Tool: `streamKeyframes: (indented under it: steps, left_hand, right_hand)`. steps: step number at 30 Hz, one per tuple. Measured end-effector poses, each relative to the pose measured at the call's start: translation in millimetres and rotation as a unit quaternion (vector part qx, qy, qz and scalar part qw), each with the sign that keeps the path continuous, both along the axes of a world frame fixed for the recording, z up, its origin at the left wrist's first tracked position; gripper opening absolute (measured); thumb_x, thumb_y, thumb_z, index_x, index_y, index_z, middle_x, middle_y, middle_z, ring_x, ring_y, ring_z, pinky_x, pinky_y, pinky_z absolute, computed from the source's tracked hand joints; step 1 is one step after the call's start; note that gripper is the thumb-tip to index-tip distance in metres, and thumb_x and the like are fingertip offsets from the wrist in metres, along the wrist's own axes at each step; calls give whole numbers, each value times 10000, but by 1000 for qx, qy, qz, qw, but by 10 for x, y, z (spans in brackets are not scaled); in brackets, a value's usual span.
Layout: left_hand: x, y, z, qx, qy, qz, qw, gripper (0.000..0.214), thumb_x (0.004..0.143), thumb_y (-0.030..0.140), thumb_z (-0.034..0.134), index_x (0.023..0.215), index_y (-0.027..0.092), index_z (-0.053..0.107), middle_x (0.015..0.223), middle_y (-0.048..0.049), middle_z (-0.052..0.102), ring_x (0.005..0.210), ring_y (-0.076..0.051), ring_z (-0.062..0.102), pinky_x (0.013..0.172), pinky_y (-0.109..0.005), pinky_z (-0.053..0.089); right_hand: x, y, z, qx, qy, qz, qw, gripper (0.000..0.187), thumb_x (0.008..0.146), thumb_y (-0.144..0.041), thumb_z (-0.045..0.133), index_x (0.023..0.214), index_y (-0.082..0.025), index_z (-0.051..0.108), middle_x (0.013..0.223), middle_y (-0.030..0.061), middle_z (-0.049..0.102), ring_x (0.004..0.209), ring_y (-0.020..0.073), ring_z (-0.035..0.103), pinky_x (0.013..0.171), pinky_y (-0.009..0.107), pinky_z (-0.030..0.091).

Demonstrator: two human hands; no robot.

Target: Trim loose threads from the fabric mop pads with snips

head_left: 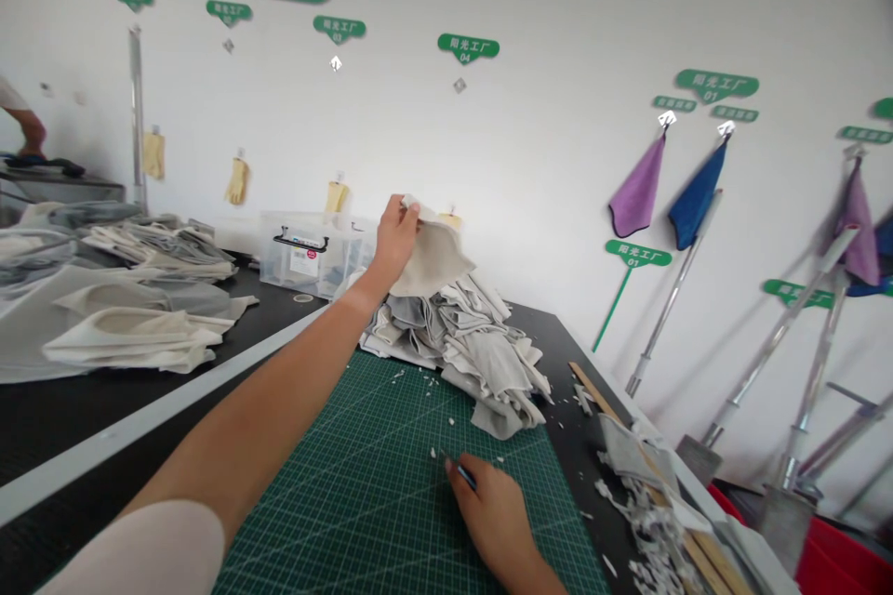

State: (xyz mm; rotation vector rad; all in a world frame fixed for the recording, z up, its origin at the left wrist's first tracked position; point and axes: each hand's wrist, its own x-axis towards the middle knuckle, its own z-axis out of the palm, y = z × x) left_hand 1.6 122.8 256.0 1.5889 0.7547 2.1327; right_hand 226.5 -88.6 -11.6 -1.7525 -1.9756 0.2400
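Observation:
My left hand point(397, 237) is raised and shut on the corner of a cream felt-like cloth piece point(433, 258), lifting it above a heap of grey and cream cloth pieces point(474, 363). My right hand point(495, 521) rests low on a green cutting mat point(391, 493), its fingers pinching a small blue-handled tool point(465, 475). The tool's tip is hidden by the fingers. Small white scraps lie scattered on the mat around that hand.
A wooden ruler point(593, 395) and a pile of shredded offcuts point(656, 530) lie along the black table's right edge. Folded cloth stacks point(126, 316) fill the left table, behind them a clear plastic box point(313, 251). A co-worker's arm point(24, 125) shows far left.

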Motion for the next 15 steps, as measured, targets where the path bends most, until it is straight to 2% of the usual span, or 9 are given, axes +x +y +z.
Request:
streamKeyframes:
  steps: [3,5,6,8,10,12,15]
  left_hand:
    - [-56,-517,338,42,11,-73,996,178,948,362,540,1041,211,521,937,-24,621,865,-148,624,781,-278,560]
    - [-67,-905,410,30,22,-127,991,170,943,351,557,1018,203,521,960,-29,622,892,-148,628,813,-307,578]
    - [-67,-1092,398,17,31,-157,987,160,939,339,565,1000,198,522,974,-32,624,909,-150,630,832,-324,584]
    - [-60,-1424,294,-17,44,-225,973,139,934,314,582,961,188,530,1001,-44,629,948,-161,641,880,-361,588]
    - [-48,-1681,125,-63,45,-291,954,133,927,300,599,946,178,550,1037,-65,639,992,-182,651,925,-394,582]
    - [-36,-1862,-57,-108,33,-348,931,151,928,310,604,984,172,581,1097,-95,649,1038,-211,653,953,-422,576]
    - [-26,-2021,-277,-162,10,-419,893,204,931,334,604,1046,166,612,1143,-125,668,1093,-253,648,983,-458,562]
  right_hand:
    - [44,106,16,0,103,6,995,467,981,-522,452,660,-187,507,626,-19,550,604,125,497,576,256,243]
    - [79,193,120,-11,228,6,973,497,928,-584,503,632,-187,453,572,-30,460,547,113,435,534,242,249]
    - [93,220,214,-25,301,0,953,503,895,-614,531,634,-194,441,540,-43,404,502,103,388,498,236,237]
    - [110,205,486,-58,435,-15,898,496,838,-653,583,666,-208,448,486,-83,280,416,79,248,423,230,160]
    - [106,85,826,-31,529,8,848,426,844,-605,625,760,-206,497,509,-107,217,421,65,142,405,224,87]
    - [86,-104,1160,32,560,46,827,317,868,-491,667,867,-207,527,554,-106,219,467,67,127,424,211,90]
    - [57,-368,1508,99,559,68,820,297,849,-349,714,772,-205,466,555,-103,227,499,65,130,453,206,137]
